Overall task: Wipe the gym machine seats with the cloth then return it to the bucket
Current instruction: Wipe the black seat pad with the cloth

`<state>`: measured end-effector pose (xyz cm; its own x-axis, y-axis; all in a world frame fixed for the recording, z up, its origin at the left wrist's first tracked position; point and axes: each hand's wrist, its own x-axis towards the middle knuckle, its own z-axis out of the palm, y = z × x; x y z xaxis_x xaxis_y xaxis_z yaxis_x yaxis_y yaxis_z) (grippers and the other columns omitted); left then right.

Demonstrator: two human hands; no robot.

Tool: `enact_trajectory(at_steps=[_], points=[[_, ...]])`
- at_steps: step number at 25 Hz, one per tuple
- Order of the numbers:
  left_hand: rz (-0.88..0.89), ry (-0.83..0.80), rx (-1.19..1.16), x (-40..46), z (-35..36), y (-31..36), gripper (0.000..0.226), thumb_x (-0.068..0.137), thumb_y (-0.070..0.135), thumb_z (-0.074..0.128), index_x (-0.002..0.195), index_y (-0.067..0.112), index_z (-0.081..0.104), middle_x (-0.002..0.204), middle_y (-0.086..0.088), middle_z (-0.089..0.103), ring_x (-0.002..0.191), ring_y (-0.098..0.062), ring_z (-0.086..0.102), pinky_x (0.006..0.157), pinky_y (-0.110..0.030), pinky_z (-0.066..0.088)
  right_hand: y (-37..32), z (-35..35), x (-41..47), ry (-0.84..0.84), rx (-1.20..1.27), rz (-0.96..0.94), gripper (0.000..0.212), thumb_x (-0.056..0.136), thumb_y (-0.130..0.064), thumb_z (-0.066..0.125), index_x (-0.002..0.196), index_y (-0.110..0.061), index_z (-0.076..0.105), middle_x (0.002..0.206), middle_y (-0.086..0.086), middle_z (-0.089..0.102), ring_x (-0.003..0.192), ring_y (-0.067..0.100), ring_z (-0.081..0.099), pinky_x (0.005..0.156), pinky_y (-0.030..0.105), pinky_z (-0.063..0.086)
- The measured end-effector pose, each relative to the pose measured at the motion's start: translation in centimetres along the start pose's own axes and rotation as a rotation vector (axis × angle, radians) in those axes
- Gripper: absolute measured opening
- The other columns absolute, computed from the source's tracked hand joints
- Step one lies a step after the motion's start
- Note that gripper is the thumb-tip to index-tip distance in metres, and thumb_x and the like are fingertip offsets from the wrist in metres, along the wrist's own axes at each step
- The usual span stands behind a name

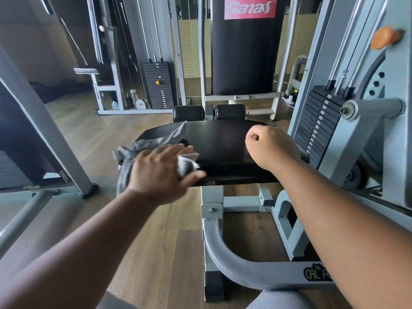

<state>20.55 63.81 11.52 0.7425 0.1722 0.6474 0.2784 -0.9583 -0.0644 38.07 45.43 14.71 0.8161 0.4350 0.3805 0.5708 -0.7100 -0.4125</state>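
The left hand (162,168) is laid flat, fingers straight, on the grey cloth (133,152), which is pressed against the left front edge of the black seat (223,148), presumably so that the whole palm drives the wipe. The right hand (267,148) is curled into a loose fist holding nothing and is rested on the seat's right side, probably as a brace. Part of the cloth is left hanging off the seat's edge; the bucket is not seen.
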Motion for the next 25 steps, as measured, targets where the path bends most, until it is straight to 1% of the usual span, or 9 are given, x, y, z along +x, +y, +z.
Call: enact_trajectory(at_steps=[3,5,8,10,12,14,16,18,25], points=[[-0.096,-0.048,0.012,0.1,-1.5,-3.4,0.078,0.086,0.077,0.017,0.096,0.025,0.074,0.098,-0.004,0.075,0.091,-0.028,0.070,0.067,-0.032,0.041,-0.2,0.4,0.0,0.021,-0.022,-0.006,0.025,0.088,-0.023,0.037,0.084,-0.023,0.062,0.082,-0.007,0.056,0.084,0.023,0.050,0.061,0.030,0.032],[-0.176,-0.254,0.000,1.6,-1.4,-4.3,0.096,0.082,0.080,-0.006,0.098,0.021,0.069,0.102,-0.004,0.070,0.103,-0.028,0.064,0.071,-0.033,0.034,-0.3,0.5,0.0,0.024,-0.028,-0.018,0.024,0.088,-0.026,0.039,0.082,-0.023,0.062,0.084,-0.006,0.060,0.085,0.023,0.052,0.060,0.030,0.032],[-0.264,-0.482,-0.257,3.9,-1.3,-4.5,0.087,0.088,0.078,0.005,0.124,0.026,0.065,0.123,-0.009,0.067,0.119,-0.031,0.057,0.090,-0.036,0.038,-0.4,0.2,0.1,0.004,-0.034,-0.012,0.023,0.090,-0.029,0.041,0.085,-0.025,0.062,0.087,-0.006,0.059,0.086,0.023,0.051,0.063,0.031,0.034],[-0.320,-0.405,-0.659,4.2,-1.8,-5.5,0.076,0.088,0.080,0.017,0.116,0.034,0.070,0.113,0.000,0.071,0.114,-0.027,0.062,0.092,-0.037,0.045,-0.3,0.2,-0.1,0.016,-0.027,-0.031,0.022,0.089,-0.029,0.041,0.083,-0.024,0.062,0.084,-0.007,0.058,0.084,0.023,0.051,0.062,0.031,0.035],[-0.276,-0.277,-0.477,3.6,-2.3,-7.3,0.069,0.087,0.081,0.021,0.124,0.041,0.064,0.128,0.008,0.065,0.119,-0.021,0.059,0.096,-0.042,0.049,-0.1,0.4,-0.1,0.032,-0.023,-0.039,0.022,0.088,-0.029,0.041,0.081,-0.025,0.062,0.080,-0.009,0.057,0.083,0.022,0.053,0.058,0.030,0.034],[-0.184,-0.412,-0.070,2.6,-2.4,-8.2,0.089,0.076,0.086,0.015,0.144,0.038,0.046,0.148,0.005,0.049,0.133,-0.022,0.047,0.104,-0.046,0.043,0.0,0.6,0.2,0.027,-0.027,-0.031,0.021,0.088,-0.031,0.042,0.081,-0.026,0.062,0.081,-0.010,0.058,0.084,0.021,0.052,0.059,0.030,0.033],[-0.239,-0.636,-0.070,1.8,-2.1,-7.7,0.104,0.069,0.092,0.009,0.153,0.035,0.030,0.160,0.003,0.031,0.147,-0.023,0.026,0.119,-0.047,0.024,0.0,0.8,0.3,0.023,-0.040,-0.037,0.021,0.088,-0.032,0.043,0.083,-0.027,0.063,0.085,-0.009,0.059,0.086,0.021,0.051,0.063,0.031,0.034],[-0.224,-0.729,-0.039,3.1,-1.0,-6.9,0.093,0.078,0.090,0.010,0.156,0.039,0.016,0.166,0.004,0.014,0.152,-0.024,0.010,0.122,-0.048,0.009,0.1,1.0,0.5,0.037,-0.055,-0.045,0.020,0.088,-0.033,0.044,0.084,-0.027,0.063,0.085,-0.009,0.060,0.086,0.022,0.052,0.064,0.031,0.035],[-0.322,-0.988,-0.171,11.6,5.2,-8.8,0.074,0.096,0.072,0.016,0.157,0.036,-0.004,0.167,-0.004,-0.007,0.153,-0.029,-0.011,0.122,-0.053,-0.003,0.5,1.4,0.9,0.064,-0.039,-0.057,0.019,0.086,-0.034,0.045,0.080,-0.026,0.061,0.081,-0.009,0.060,0.083,0.022,0.053,0.061,0.029,0.033]])
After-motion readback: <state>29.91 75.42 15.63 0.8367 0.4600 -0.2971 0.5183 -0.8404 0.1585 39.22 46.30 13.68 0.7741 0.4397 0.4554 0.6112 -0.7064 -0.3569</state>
